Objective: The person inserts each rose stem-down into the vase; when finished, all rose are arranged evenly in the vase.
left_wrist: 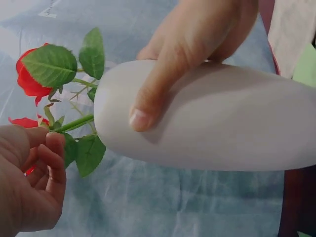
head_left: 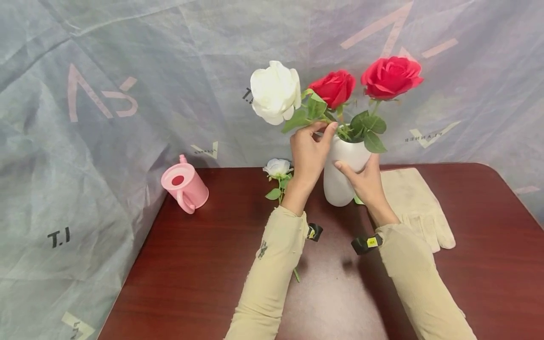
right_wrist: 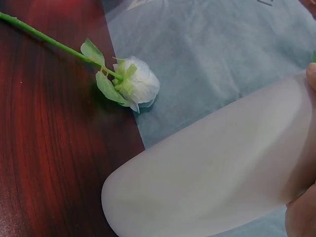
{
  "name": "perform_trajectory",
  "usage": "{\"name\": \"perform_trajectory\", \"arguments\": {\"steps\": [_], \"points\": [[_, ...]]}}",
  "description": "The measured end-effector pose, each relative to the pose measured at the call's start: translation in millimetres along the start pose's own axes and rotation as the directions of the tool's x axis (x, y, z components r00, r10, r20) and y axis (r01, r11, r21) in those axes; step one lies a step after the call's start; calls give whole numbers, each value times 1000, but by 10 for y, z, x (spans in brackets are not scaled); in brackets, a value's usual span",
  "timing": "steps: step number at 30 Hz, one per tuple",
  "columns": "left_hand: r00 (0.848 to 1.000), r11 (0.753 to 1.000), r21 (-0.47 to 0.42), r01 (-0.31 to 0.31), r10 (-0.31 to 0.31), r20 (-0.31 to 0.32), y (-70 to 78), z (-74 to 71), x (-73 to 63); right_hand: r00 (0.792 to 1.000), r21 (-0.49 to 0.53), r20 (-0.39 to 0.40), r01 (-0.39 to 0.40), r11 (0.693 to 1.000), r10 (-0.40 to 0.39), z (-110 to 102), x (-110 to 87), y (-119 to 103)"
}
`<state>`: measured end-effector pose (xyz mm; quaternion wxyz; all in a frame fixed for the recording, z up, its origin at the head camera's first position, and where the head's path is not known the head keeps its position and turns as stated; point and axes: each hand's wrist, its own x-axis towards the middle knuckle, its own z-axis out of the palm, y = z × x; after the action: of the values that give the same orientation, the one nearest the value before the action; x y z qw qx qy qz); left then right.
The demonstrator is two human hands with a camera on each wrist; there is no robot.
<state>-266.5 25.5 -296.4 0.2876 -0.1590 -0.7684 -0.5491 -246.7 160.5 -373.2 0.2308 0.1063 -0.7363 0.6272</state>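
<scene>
My right hand point(head_left: 369, 184) grips a white vase point(head_left: 340, 186) near its upper part, thumb across the front. The vase leans; whether its base touches the table cannot be told. Two red roses point(head_left: 393, 78) with green leaves stand out of its mouth. A large white rose point(head_left: 275, 92) leans out to the left above my left hand point(head_left: 310, 151). At the vase mouth, thumb and fingers of that hand pinch a green rose stem point(left_wrist: 76, 123); which bloom it belongs to is partly hidden. In the right wrist view, the vase point(right_wrist: 212, 173) fills the lower right.
Another white rose point(head_left: 278, 168) lies on the dark red table point(head_left: 212, 283), its stem partly behind my left arm. A pink watering can point(head_left: 191, 189) stands at the left. Pale gloves point(head_left: 412, 198) lie to the right, and a grey printed cloth point(head_left: 127, 141) hangs behind.
</scene>
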Motion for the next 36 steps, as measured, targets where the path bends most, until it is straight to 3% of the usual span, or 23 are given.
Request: {"name": "perform_trajectory", "arguments": {"steps": [7, 10, 14, 18, 22, 27, 36], "points": [[989, 986, 82, -146, 143, 45, 78, 55, -7, 1000, 8, 1, 1, 1000, -1, -14, -5, 7], [986, 984, 64, -166, 165, 16, 125, 17, 29, 1000, 5, -3, 3, 1000, -3, -24, -3, 12], [990, 989, 45, -139, 141, -33, 194, -105, 84, 1000, 20, 3, -3, 1000, 3, -31, 2, 8], [992, 989, 81, -124, 123, 18, 240, -154, 144, 1000, 32, 9, -7, 999, 6, -28, 19, -7], [987, 981, 140, -137, 123, 105, 222, -64, 152, 1000, 29, 6, -5, 1000, 5, -18, 18, -15], [980, 979, 189, -76, 39, 196, 109, 64, 20, 999, 21, 29, 21, 1000, -22, 2, -23, -14], [988, 983, 182, 30, -57, 142, 8, 192, -119, 999, -39, 12, 31, 999, -31, 16, -33, -35]]}}
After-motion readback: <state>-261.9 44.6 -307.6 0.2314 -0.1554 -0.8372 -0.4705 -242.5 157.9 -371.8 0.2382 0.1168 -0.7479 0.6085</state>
